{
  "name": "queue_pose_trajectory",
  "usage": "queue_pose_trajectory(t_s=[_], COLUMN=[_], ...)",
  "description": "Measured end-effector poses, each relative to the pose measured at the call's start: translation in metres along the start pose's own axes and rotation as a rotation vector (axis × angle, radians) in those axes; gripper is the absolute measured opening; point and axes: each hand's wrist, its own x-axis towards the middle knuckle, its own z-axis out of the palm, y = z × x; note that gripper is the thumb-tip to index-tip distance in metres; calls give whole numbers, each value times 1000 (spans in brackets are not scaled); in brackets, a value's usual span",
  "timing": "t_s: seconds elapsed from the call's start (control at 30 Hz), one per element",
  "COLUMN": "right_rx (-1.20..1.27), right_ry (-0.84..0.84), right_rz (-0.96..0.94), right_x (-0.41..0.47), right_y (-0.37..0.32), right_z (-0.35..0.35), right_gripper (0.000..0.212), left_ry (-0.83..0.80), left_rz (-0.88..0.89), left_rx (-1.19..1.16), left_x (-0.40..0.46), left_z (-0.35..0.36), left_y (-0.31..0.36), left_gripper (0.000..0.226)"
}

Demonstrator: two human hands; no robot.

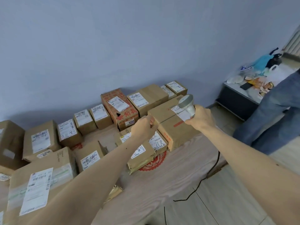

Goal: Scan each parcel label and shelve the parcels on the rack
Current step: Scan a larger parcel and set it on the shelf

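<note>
Nearest the camera, two bare forearms reach out over a sheet of wood-grain cardboard [162, 184] lying on the floor. The left hand [143, 125] has its fingers curled, their tips touching the near edge of a large brown box [175, 125]; whether it truly grips the box cannot be told. The right hand [200, 118] is clenched round the handle of a pale scanner [186, 103], whose head tilts down over the white label [180, 112] on that box's top. A black cable [214, 166] trails from under the right arm across the floor.

Just below the left hand lies a flat parcel [142, 155] with a handwritten label, over a red round stamp on the cardboard. Behind, along the wall, stands a row of labelled boxes; a red-printed carton [119, 108] carries a sticker reading "4068". At the far right, a person's jeans [272, 114] show beside a low cabinet [238, 103] strewn with bags.
</note>
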Motion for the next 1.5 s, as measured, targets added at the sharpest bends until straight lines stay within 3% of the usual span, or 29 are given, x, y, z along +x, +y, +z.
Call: queue_pose_trajectory(t_s=[0.27, 0.5, 0.83, 0.97, 1.07, 1.5], right_rx=[-67, -89, -184, -123, -67, -85], right_ry=[-56, -181, -260, -301, -350, -332], right_rz=[-35, -109, -275, -252, -240, -182], right_x=[74, 143, 198, 210, 213, 180], right_y=[36, 82, 130, 137, 139, 179], right_z=[9, 26, 45, 48, 45, 16], right_gripper=[42, 49, 47, 50, 56, 59], left_ry=[-41, -75, 10, -76, -140, -91], left_rz=[-55, -261, -591, -674, -698, -704], left_rx=[31, 72, 109, 72, 94, 13], left_x=[54, 73, 84, 88, 90, 66], left_z=[39, 84, 124, 128, 128, 155], left_y=[5, 19, 49, 43, 43, 81], left_gripper=[26, 29, 59, 66, 69, 72])
